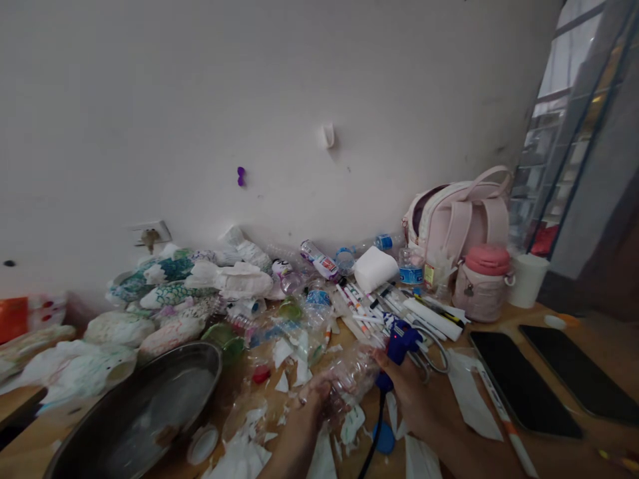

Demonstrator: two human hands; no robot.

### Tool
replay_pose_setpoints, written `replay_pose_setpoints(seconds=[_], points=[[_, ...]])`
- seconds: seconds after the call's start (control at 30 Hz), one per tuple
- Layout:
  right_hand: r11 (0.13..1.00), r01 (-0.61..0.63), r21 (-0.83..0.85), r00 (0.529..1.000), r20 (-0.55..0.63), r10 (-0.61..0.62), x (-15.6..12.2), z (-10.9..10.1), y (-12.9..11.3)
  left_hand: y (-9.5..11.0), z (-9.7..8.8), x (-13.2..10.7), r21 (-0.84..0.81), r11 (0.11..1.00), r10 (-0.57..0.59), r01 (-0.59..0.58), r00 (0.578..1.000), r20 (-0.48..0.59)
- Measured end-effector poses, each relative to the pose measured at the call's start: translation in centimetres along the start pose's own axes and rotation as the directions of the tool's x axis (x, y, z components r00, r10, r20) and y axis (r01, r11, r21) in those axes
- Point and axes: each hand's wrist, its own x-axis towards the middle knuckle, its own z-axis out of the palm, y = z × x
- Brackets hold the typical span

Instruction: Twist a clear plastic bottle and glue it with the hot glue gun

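Note:
A crumpled clear plastic bottle point(349, 376) lies over the desk in the lower middle, with my left hand point(314, 396) closed round its left end. My right hand point(399, 376) is at the bottle's right end. Its fingers wrap across the handle of a blue glue gun point(401, 340), and one fingertip reaches the plastic. A small red light glows on the gun, and its black cord point(375, 426) runs down towards me. Several torn white paper pieces point(352, 424) and a blue cap point(384, 439) lie below the hands.
A dark oval tray point(212, 372) stands at left, near paper-wrapped bottles point(172, 332). Markers point(357, 303), loose bottles and a white tissue wad point(375, 269) crowd the back. At right are a pink backpack point(462, 216), a pink jar point(480, 286), a white cup point(529, 283) and two phones point(524, 382).

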Motion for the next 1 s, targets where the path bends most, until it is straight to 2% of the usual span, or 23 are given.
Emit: replay_pose_setpoints(seconds=[0.27,0.4,0.53,0.63,0.73,0.83,1.0], points=[[0.992,-0.024,-0.121,0.993,-0.117,0.009,0.3,0.3,-1.1,0.8,0.2,0.0,-0.053,0.998,0.018,-0.021,0.999,-0.050],[0.995,-0.064,-0.077,0.997,-0.054,0.060,-0.2,1.0,-1.9,1.9,-0.2,-0.2,-0.097,0.994,0.044,-0.053,0.994,-0.099],[0.994,-0.023,-0.110,0.999,0.044,0.028,-1.0,1.2,-2.5,3.0,-0.6,0.0,-0.144,0.986,0.064,-0.086,0.986,-0.153],[0.985,0.055,-0.164,0.992,0.121,-0.036,-1.6,0.8,-1.7,3.6,-0.4,-0.1,-0.147,0.980,0.099,-0.135,0.968,-0.228],[0.946,0.196,-0.259,0.969,0.198,-0.147,-2.0,0.0,0.0,4.0,-0.2,-0.4,-0.107,0.979,0.141,-0.176,0.952,-0.270],[0.864,0.349,-0.362,0.930,0.247,-0.273,-2.2,-0.9,1.7,4.1,-0.1,-0.5,-0.061,0.981,0.157,-0.184,0.940,-0.302],[0.655,0.578,-0.486,0.816,0.327,-0.477,-1.9,-1.8,2.9,3.9,-0.2,-0.4,-0.072,0.980,0.149,-0.184,0.930,-0.337]])
